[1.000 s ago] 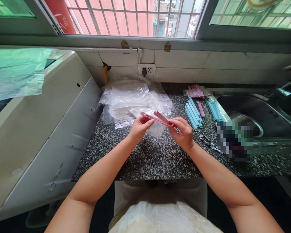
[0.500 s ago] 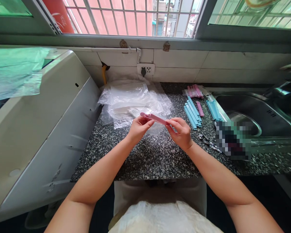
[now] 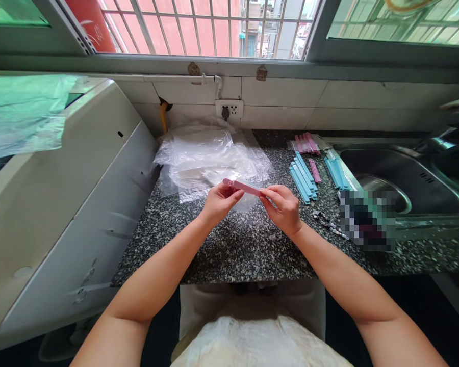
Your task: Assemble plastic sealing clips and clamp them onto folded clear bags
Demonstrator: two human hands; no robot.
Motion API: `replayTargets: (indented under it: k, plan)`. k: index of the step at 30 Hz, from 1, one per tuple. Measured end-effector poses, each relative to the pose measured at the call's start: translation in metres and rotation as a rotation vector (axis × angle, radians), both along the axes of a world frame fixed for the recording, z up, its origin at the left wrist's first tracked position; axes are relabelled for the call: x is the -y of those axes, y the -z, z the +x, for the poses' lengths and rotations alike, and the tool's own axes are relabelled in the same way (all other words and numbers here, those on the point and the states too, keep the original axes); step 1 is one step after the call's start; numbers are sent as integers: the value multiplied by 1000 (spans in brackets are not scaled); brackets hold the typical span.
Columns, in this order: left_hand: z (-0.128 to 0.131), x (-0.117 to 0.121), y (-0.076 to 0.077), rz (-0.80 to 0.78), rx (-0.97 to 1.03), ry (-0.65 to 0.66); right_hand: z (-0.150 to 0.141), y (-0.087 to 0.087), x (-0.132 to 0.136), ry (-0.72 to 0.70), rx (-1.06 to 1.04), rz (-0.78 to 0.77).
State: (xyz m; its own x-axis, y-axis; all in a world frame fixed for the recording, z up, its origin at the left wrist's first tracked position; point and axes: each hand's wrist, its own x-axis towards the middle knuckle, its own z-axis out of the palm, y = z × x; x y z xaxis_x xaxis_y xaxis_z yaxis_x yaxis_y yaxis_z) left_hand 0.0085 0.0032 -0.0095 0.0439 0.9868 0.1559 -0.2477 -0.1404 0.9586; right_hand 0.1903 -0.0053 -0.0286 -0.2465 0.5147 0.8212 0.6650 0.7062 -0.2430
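Observation:
Above the counter, a pink bag sealing clip [image 3: 245,187] is held level between my two hands. My left hand [image 3: 221,204] pinches its left end between thumb and fingers. The right end is gripped by the fingertips of my right hand [image 3: 283,206]. Behind the clip lies a pile of clear plastic bags [image 3: 210,158]. To the right of my right hand are several light-blue clips [image 3: 303,178] side by side, with a single pink clip [image 3: 314,171] next to them. More pink clips [image 3: 307,143] lie further back, and another blue group [image 3: 336,173] sits by the sink.
A steel sink [image 3: 398,173] is set in at the right. A blurred-out dark packet [image 3: 367,224] and a small silvery strip [image 3: 331,225] lie before it. A pale appliance [image 3: 72,168] slants along the left. A wall socket [image 3: 230,109] is behind the bags.
The pink clip has turned slightly, and its parts look more in line with each other. Both hands keep their hold and have barely moved.

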Motion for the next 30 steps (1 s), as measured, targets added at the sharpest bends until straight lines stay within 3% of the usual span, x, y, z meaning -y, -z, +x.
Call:
replayTargets:
  k: [30]
  plan:
    - [-5, 4, -7, 66, -100, 38, -1, 3, -1, 25, 60, 24]
